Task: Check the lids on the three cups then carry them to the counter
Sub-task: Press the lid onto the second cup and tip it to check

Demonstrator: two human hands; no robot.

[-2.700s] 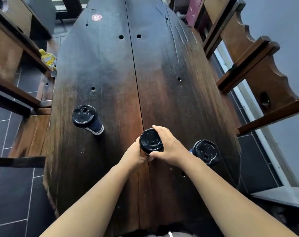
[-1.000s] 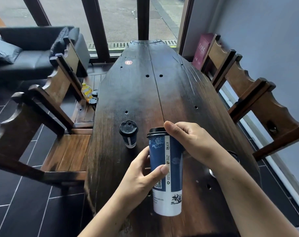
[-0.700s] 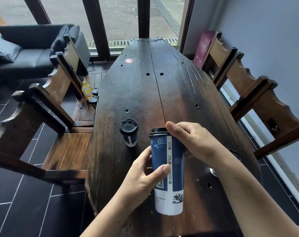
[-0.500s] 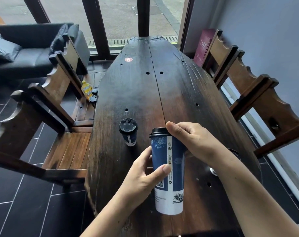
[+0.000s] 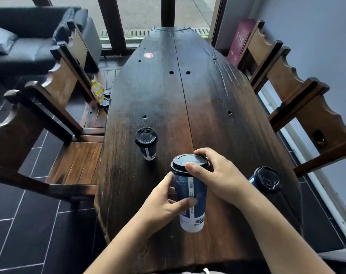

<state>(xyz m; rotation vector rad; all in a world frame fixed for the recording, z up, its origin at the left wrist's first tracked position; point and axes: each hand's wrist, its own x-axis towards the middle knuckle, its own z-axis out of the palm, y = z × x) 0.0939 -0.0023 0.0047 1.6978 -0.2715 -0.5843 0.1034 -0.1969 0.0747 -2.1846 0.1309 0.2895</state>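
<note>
- The right hand [image 5: 219, 175] is closed over the black lid [image 5: 190, 162] of the middle cup [image 5: 191, 196], thumb on the near rim, fingers curled over the far edge at about 1 o'clock.
- The left hand [image 5: 164, 202] grips the blue sleeve of that cup from 9 o'clock, thumb across the front near the label, steadying the body.
- The cup looks lifted or tilted just off the dark wooden table [image 5: 198, 95]; whether its base touches the wood is hard to tell.
- To do this check well, press evenly round the rim with the right hand while the left only braces the wall. Squeezing a paper cup hard could pop the lid or push liquid through the sip hole.
- Feeling for a raised spot all round the rim is probably surer than one push in the centre.
- A second lidded cup [image 5: 146, 142] stands at 10 o'clock from the hands, well apart.
- The third cup [image 5: 266, 179] sits at 3 o'clock, just beyond the right wrist and near the table edge, so the elbow should stay tucked.
- Wooden chairs [image 5: 55, 91] flank the table.
</note>
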